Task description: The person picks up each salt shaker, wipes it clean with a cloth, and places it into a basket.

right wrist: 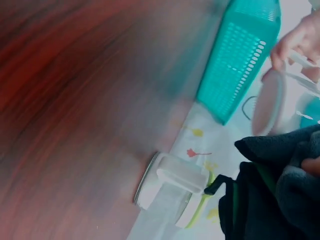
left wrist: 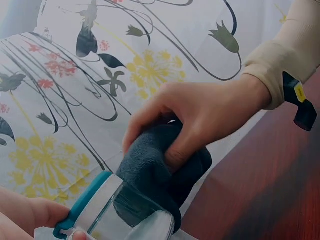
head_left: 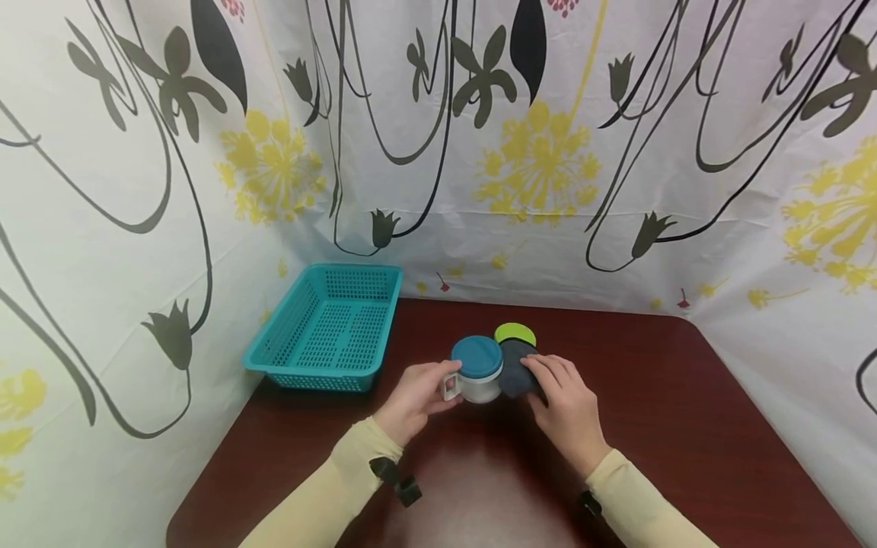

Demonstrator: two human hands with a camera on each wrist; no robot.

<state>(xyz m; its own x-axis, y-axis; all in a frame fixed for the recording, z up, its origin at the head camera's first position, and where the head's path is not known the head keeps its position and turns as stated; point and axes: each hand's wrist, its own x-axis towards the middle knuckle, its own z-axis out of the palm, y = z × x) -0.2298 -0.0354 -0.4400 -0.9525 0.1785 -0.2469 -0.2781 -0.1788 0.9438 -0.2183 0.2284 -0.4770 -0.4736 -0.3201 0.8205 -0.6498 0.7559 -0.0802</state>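
Note:
In the head view, my left hand grips a clear jar with a blue lid by its left side, above the table. My right hand holds a dark grey-blue cloth against the right side of this jar. From the left wrist view, the cloth is bunched between my right thumb and fingers and touches the clear wall of the jar. Behind the cloth, a second clear jar with a lime-green lid stands on the table; the right wrist view shows this jar with its side facing me.
A turquoise perforated plastic basket stands at the back left of the dark red-brown table. A white curtain with a flower print hangs along the back and sides.

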